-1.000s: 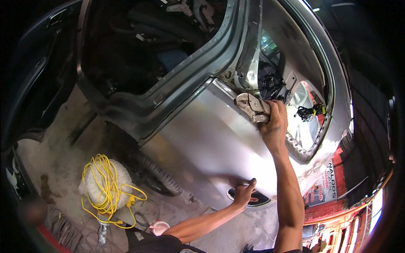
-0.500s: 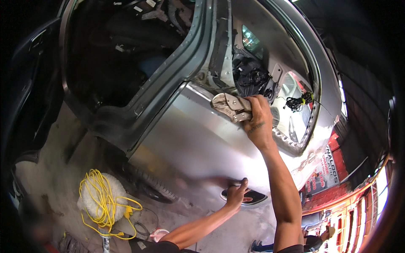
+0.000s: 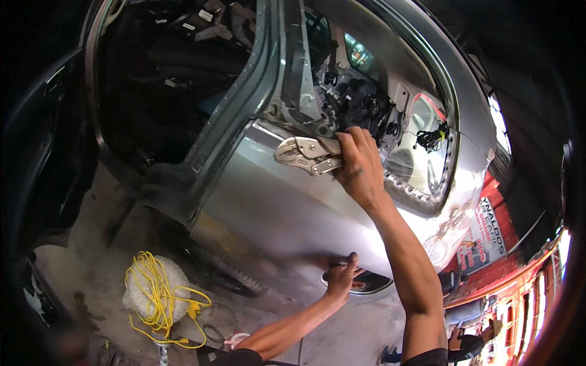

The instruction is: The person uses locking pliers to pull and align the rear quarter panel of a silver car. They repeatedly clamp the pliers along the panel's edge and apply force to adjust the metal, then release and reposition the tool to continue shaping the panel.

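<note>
My right hand [image 3: 361,168] is closed round the handles of silver locking pliers [image 3: 307,152]. The pliers lie across the top edge of the bare-metal grey car panel [image 3: 287,195], their jaw end toward the left. Whether the jaws touch the metal I cannot tell. Lower down, my left hand [image 3: 340,277] grips the edge of the wheel arch [image 3: 378,284], thumb up against the panel's outer face and fingers mostly hidden behind the lip.
The door opening [image 3: 226,122] gapes at the left, with dark trim inside. Wiring [image 3: 430,139] hangs by the rear opening. On the floor stands a fluffy white stool seat [image 3: 174,280] with a coiled yellow cord [image 3: 149,287]. Another person [image 3: 473,344] is at the lower right.
My right hand has shifted a little left along the panel's top edge with the locking pliers. My left hand keeps its hold on the wheel arch. The whole view has moved slightly.
</note>
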### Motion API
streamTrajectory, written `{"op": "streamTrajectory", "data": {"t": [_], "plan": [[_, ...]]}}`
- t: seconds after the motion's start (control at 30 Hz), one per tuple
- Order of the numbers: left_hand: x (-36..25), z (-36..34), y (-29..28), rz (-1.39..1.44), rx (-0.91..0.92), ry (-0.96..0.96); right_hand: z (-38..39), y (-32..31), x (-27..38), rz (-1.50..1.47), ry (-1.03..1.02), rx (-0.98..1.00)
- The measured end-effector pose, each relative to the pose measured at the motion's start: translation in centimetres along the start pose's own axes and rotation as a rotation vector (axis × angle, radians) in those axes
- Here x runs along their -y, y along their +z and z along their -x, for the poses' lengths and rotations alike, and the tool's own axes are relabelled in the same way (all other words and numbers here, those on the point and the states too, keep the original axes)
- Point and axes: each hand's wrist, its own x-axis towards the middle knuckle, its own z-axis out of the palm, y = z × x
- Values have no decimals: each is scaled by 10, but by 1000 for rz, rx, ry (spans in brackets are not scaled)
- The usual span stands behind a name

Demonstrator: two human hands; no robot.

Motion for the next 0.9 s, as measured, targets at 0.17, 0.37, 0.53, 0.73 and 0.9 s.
{"op": "streamTrajectory", "data": {"t": [0.17, 0.37, 0.53, 0.73, 0.9], "plan": [[-7, 3, -1, -5, 5, 28, 1, -1, -9, 50, -8, 89], [-5, -1, 0, 4, 10, 14, 2, -1, -8, 33, -29, 41], [-6, 0, 1, 6, 18, 20, 2, -3, -5, 45, -31, 41], [-6, 1, -3, -2, 44, 11, 1, -5, -7, 44, -64, 80], [-8, 3, -4, 11, 65, 11, 1, -5, -8, 55, -86, 61]]}}
